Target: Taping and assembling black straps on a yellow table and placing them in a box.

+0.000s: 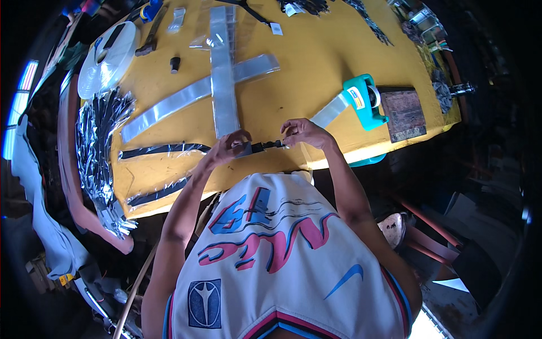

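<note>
A black strap (265,146) with dark buckle-like parts lies between my hands near the table's front edge. My left hand (230,147) is closed on its left part, beside a small bluish-grey patch. At the strap's right end, the fingers of my right hand (305,134) are bent into a pinch; whatever is between them is too small to tell. Just beyond my left hand, a long clear plastic sleeve (223,85) crosses another clear sleeve (169,109). A wrapped black strap (161,151) stretches left from my left wrist.
A teal tape dispenser (361,100) rests on a clear strip, beside a dark square board (403,113). Wrapped black straps (101,141) hang in a pile over the left edge of the yellow table (316,56). Behind them are a large white roll (116,62) and a hammer (151,37).
</note>
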The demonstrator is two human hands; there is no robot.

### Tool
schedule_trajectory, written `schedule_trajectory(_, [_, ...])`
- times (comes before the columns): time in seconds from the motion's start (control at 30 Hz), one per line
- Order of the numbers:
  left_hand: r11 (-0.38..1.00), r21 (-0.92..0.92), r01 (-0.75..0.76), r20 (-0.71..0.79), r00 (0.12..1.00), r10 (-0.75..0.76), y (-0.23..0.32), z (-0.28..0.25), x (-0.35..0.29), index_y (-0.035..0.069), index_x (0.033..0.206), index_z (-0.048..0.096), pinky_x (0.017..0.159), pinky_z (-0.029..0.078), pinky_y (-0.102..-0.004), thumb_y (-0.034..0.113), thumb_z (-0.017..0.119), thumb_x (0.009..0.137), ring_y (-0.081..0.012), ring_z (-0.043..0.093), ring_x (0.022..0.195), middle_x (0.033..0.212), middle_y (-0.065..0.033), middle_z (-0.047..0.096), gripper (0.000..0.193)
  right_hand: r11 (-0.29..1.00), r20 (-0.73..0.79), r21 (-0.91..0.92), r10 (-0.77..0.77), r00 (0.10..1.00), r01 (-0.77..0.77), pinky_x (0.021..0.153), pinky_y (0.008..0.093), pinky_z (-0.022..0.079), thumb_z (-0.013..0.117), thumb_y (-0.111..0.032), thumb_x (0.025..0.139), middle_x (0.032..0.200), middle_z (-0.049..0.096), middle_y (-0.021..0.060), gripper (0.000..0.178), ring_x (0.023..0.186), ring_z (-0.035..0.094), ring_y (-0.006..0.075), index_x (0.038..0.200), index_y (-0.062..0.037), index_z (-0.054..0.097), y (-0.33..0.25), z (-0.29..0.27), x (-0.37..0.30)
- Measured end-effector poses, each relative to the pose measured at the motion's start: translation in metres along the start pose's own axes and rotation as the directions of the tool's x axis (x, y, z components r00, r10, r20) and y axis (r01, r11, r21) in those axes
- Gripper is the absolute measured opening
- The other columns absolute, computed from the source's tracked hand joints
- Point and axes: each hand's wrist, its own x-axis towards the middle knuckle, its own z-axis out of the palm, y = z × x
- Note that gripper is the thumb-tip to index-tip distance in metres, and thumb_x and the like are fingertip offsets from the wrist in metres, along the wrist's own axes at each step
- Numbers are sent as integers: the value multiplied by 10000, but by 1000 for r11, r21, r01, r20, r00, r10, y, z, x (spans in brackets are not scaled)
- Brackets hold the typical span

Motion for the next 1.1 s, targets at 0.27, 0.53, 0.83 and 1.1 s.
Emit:
schedule_trajectory(0.27, [995, 74, -71, -72, 994, 77, -3, 10, -3, 22, 1109, 632, 735, 478, -405, 241, 518, 927, -320, 604, 762, 822, -185, 613, 307, 996, -3, 72, -58, 998, 58, 748, 275, 525, 817, -85, 804, 857, 698, 54, 353, 773, 659, 120, 1095, -30, 625, 6, -2, 5])
schedule_trajectory(0.53, [998, 61, 35, -110, 994, -28, 36, 18, -9, 24, 1051, 668, 663, 476, -321, 353, 637, 984, -158, 587, 711, 778, -101, 638, 337, 997, -14, 73, 3, 1000, -2, 765, 263, 527, 818, -40, 792, 883, 731, 97, 398, 813, 699, 150, 1132, 4, 615, 0, 10, 7])
schedule_trajectory(0.83, [995, -61, 78, -60, 995, -82, 23, 17, -9, 27, 1073, 664, 714, 478, -303, 351, 618, 1002, -120, 582, 789, 848, -66, 660, 334, 1000, 55, 10, 21, 998, -22, 814, 270, 561, 816, -25, 795, 901, 744, 121, 464, 849, 720, 153, 1197, 25, 589, -10, 25, 16])
schedule_trajectory(1.1, [994, -97, 53, -93, 994, -62, 27, 15, -11, 20, 1042, 641, 755, 447, -296, 321, 589, 1027, -111, 538, 843, 854, -40, 611, 305, 991, 8, 132, -33, 999, 32, 793, 268, 581, 786, 17, 804, 911, 743, 126, 430, 837, 733, 161, 1183, 4, 584, 5, 34, 19])
